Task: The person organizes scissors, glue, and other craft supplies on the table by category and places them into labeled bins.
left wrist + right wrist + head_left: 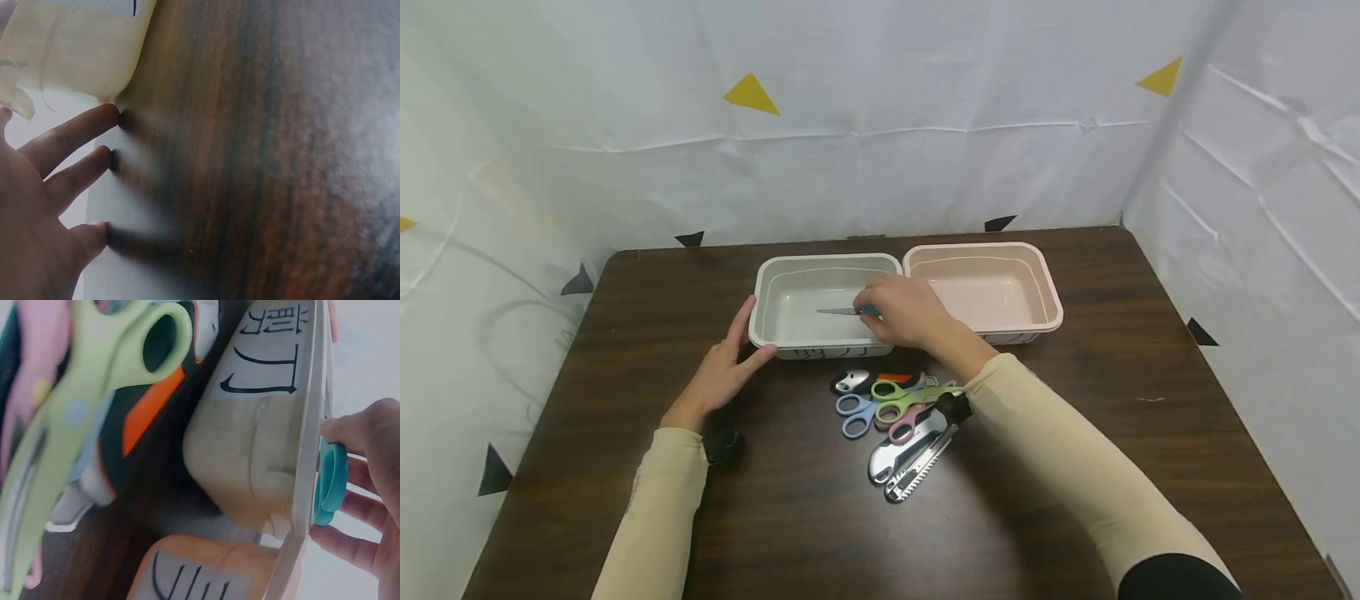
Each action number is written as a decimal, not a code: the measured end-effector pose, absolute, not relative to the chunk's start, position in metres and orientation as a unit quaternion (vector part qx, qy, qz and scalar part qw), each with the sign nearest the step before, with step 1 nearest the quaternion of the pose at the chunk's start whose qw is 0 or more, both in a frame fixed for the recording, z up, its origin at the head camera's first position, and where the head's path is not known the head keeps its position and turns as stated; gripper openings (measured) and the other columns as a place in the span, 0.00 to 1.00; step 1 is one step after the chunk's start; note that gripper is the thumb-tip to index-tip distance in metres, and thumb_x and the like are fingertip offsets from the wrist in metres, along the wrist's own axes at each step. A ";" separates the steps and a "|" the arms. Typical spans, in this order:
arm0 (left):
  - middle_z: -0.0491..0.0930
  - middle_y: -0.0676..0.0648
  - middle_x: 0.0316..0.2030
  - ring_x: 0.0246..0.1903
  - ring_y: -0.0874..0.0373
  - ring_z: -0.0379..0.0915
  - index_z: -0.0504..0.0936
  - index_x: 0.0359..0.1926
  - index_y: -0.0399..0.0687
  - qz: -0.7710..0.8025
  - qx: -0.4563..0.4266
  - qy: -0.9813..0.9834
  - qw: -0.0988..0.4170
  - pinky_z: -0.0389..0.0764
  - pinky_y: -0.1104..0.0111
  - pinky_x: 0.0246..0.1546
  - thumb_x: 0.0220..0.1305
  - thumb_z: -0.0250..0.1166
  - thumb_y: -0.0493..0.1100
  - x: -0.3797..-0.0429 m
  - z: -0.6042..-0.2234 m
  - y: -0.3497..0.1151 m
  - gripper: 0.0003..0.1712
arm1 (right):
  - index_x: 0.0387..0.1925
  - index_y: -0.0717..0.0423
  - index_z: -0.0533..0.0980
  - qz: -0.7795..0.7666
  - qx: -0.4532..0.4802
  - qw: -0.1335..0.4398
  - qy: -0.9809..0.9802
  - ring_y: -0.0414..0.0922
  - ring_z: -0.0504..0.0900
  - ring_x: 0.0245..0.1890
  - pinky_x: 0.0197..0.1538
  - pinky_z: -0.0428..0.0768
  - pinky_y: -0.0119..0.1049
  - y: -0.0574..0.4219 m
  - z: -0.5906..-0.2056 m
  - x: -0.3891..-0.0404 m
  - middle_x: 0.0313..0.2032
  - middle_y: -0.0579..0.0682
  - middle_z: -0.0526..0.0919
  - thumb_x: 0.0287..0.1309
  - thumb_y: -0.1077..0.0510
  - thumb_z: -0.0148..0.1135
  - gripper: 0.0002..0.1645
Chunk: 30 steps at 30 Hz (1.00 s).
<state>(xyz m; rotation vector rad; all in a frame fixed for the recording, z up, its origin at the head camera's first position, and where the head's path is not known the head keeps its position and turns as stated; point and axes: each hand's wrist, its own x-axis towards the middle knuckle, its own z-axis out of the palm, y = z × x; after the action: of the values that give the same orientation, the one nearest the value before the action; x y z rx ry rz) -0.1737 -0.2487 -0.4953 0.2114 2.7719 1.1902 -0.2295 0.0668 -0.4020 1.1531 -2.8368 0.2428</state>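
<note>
My right hand [906, 310] is over the off-white plastic bin [801, 287], holding a pair of scissors [838, 311] by its teal handle, with the blades pointing left. In the right wrist view, the teal handle loops [337, 478] sit between thumb and fingers beside the bin's rim. My left hand [718, 375] is at the bin's left front corner, thumb and index finger spread along its rim. The left wrist view shows the other fingers [78, 178] extended near the bin's underside and the dark table.
A pink bin [981, 292] adjoins the off-white one on the right. In front lie green scissors [917, 396], blue scissors [872, 410], pink scissors [904, 427], a black-and-orange cutter [895, 381] and silver utility knives [889, 457] in a heap. Both bins bear handwritten labels [265, 359].
</note>
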 end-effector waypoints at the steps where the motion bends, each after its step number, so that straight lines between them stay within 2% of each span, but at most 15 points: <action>1: 0.60 0.39 0.69 0.67 0.38 0.56 0.33 0.72 0.84 0.394 0.069 0.915 0.058 0.56 0.33 0.58 0.63 0.56 0.67 -0.174 -0.496 -0.249 0.48 | 0.46 0.44 0.83 0.076 0.375 0.029 -0.923 0.44 0.78 0.43 0.36 0.78 0.40 0.064 -0.403 -0.231 0.44 0.43 0.83 0.59 0.51 0.61 0.14; 5: 0.62 0.40 0.68 0.68 0.37 0.55 0.33 0.72 0.83 0.396 0.071 0.913 0.061 0.56 0.33 0.58 0.63 0.56 0.67 -0.173 -0.496 -0.249 0.48 | 0.46 0.43 0.83 0.062 0.374 0.004 -0.926 0.44 0.78 0.46 0.40 0.79 0.42 0.053 -0.407 -0.237 0.46 0.42 0.83 0.58 0.51 0.61 0.15; 9: 0.63 0.40 0.68 0.68 0.37 0.55 0.33 0.72 0.83 0.399 0.075 0.912 0.062 0.56 0.33 0.58 0.63 0.57 0.66 -0.173 -0.496 -0.248 0.48 | 0.47 0.42 0.83 0.069 0.379 -0.033 -0.922 0.43 0.79 0.45 0.44 0.78 0.42 0.045 -0.413 -0.241 0.45 0.41 0.84 0.58 0.51 0.62 0.14; 14: 0.64 0.41 0.67 0.67 0.39 0.57 0.34 0.73 0.81 0.406 0.081 0.909 0.054 0.58 0.35 0.58 0.64 0.57 0.64 -0.171 -0.496 -0.247 0.48 | 0.47 0.42 0.83 0.083 0.371 -0.086 -0.921 0.40 0.80 0.39 0.42 0.77 0.41 0.037 -0.416 -0.244 0.40 0.40 0.85 0.58 0.51 0.63 0.15; 19: 0.64 0.41 0.67 0.67 0.40 0.57 0.36 0.74 0.78 0.411 0.078 0.907 0.050 0.58 0.35 0.58 0.64 0.57 0.64 -0.169 -0.498 -0.247 0.48 | 0.48 0.41 0.82 0.071 0.350 -0.129 -0.925 0.38 0.79 0.38 0.42 0.76 0.39 0.032 -0.420 -0.249 0.37 0.39 0.83 0.56 0.50 0.66 0.16; 30: 0.61 0.40 0.69 0.67 0.41 0.58 0.34 0.72 0.84 0.407 0.070 0.909 0.052 0.57 0.33 0.58 0.63 0.58 0.65 -0.170 -0.497 -0.245 0.48 | 0.45 0.43 0.84 0.044 0.341 -0.132 -0.930 0.41 0.78 0.39 0.45 0.76 0.40 0.038 -0.428 -0.261 0.36 0.40 0.83 0.51 0.53 0.69 0.16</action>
<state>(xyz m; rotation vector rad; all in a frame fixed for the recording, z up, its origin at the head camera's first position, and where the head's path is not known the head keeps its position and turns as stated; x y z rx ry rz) -0.1704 -0.2445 -0.4966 0.2141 2.7658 1.2372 -0.2612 0.0382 -0.4281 1.1731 -3.1945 0.1513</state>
